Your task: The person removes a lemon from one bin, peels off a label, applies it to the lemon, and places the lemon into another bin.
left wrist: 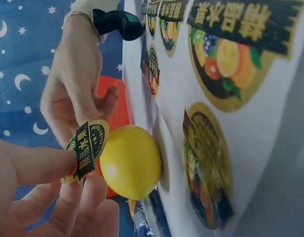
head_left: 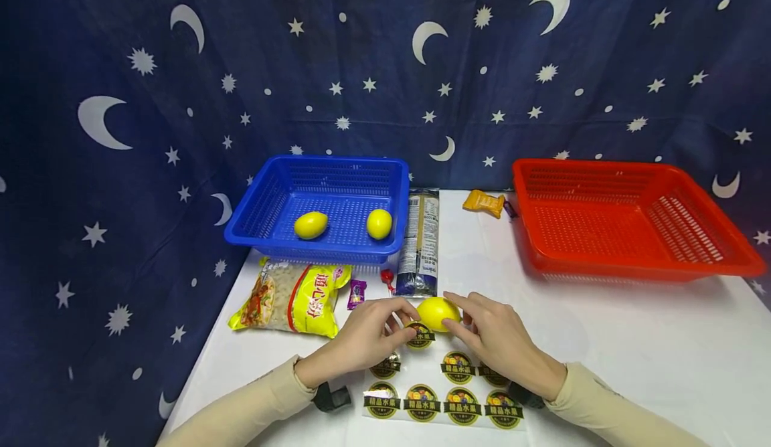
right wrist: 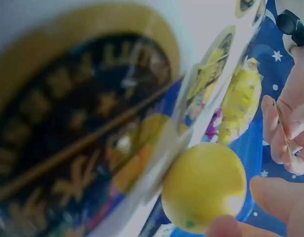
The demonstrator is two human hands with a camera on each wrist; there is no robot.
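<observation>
Head view: a lemon [head_left: 438, 313] lies on the white table [head_left: 632, 346] just above a sticker sheet [head_left: 446, 397], between the two hands. The right hand [head_left: 496, 343] rests against the lemon's right side, fingers curved around it and steadying it; the right wrist view shows a thumb tip and a fingertip touching the fruit [right wrist: 204, 187] from below and from the side. The left hand [head_left: 367, 336] sits just left of the lemon and pinches a round fruit sticker [head_left: 419, 334] between thumb and fingertips. In the left wrist view that sticker [left wrist: 87, 149] stands peeled free of the sheet, its edge right beside the lemon's [left wrist: 131, 162] skin; whether it touches the skin cannot be told.

Behind the hands, a blue basket [head_left: 265, 206] holds two more lemons [head_left: 310, 225] [head_left: 379, 223]. A red basket [head_left: 626, 259] stands well apart to the right. Near the blue basket lie a yellow macaroni bag [head_left: 289, 298], a dark noodle packet [head_left: 419, 243], a purple candy [head_left: 357, 294] and a red lollipop [head_left: 387, 276]; an orange snack wrapper [head_left: 484, 202] lies beside the red basket.
</observation>
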